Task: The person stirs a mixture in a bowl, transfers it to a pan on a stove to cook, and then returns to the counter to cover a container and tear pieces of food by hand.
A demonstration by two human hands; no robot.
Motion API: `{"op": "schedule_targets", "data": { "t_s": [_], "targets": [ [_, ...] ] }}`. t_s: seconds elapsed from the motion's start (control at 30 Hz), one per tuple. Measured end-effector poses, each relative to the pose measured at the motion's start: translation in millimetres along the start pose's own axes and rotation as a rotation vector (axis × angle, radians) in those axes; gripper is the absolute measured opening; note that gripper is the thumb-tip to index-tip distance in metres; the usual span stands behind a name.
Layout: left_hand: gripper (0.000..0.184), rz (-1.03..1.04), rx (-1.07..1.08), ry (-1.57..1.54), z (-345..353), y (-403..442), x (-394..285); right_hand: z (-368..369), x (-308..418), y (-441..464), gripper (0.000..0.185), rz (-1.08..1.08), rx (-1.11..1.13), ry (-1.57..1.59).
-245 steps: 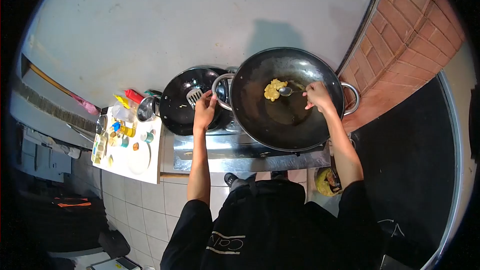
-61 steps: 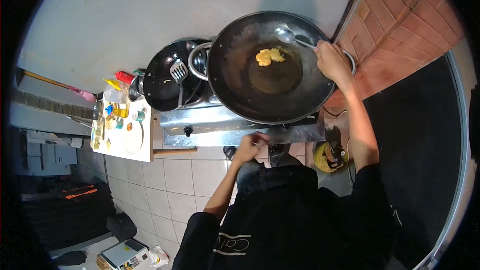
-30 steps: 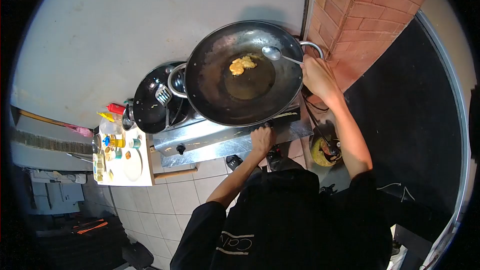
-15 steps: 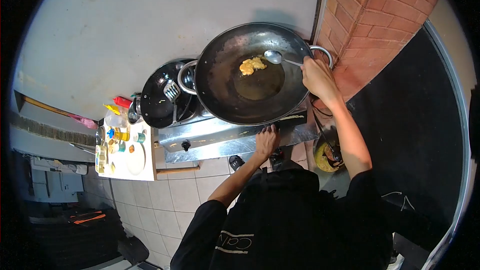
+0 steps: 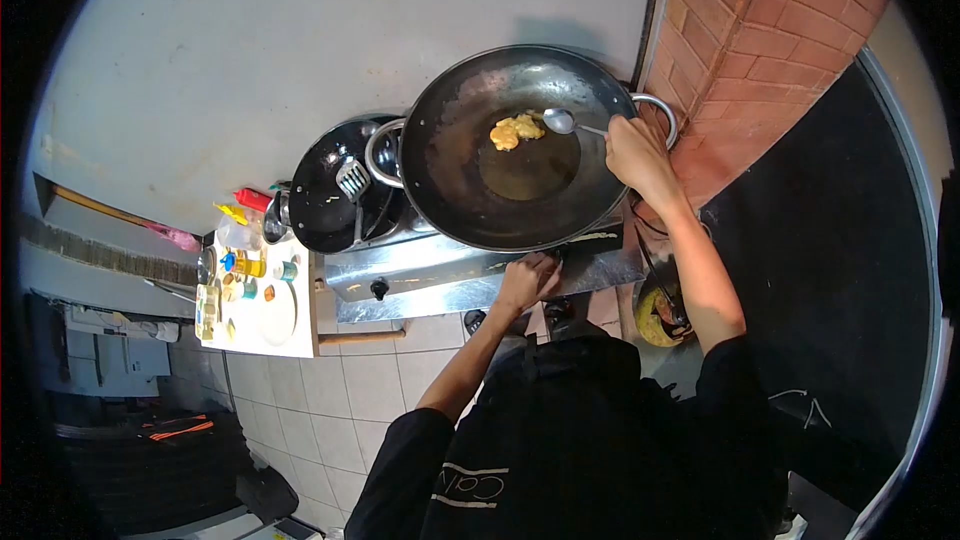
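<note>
From my spot, the right hand [image 5: 638, 155] is pinching a metal spoon [image 5: 559, 121] by its handle, bowl sitting just beside the yellow food [image 5: 514, 132] — this is lying near the middle of the large wok [image 5: 480, 205]. The left hand [image 5: 528, 281] is resting at the stove [image 5: 425, 275] front, fingers bending; whether pinching a knob, I cannot tell.

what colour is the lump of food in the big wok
Golden yellow: the food shows best in the head view.
</note>
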State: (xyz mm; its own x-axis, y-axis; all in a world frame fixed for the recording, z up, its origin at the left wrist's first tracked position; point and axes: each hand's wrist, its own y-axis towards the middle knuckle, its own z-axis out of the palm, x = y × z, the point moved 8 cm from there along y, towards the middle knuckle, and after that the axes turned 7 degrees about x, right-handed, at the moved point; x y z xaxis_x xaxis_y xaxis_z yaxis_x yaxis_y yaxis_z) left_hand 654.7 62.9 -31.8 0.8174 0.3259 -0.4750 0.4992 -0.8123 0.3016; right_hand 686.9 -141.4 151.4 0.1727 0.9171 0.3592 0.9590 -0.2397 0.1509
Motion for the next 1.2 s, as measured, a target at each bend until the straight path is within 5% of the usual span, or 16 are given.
{"op": "schedule_targets", "data": {
  "t_s": [0.17,0.37,0.5,0.63,1.2],
  "targets": [
    [0.019,-0.056,-0.189,-0.233,-42,-48,24,9,3,14,0.013,-0.001,-0.018,-0.045],
    [0.021,-0.153,-0.72,0.059,-146,-98,65,29,6,49,0.015,-0.009,0.109,-0.195],
    [0.018,-0.323,-0.845,0.131,-219,-94,101,50,-2,70,0.018,-0.024,0.159,-0.212],
    [0.023,-0.525,-0.851,-0.391,-260,-60,119,55,-1,79,0.02,0.045,0.241,-0.192],
    [0.034,-0.625,-0.569,-0.202,-289,6,204,94,10,95,0.022,-0.066,0.22,0.024]
  ]
}}
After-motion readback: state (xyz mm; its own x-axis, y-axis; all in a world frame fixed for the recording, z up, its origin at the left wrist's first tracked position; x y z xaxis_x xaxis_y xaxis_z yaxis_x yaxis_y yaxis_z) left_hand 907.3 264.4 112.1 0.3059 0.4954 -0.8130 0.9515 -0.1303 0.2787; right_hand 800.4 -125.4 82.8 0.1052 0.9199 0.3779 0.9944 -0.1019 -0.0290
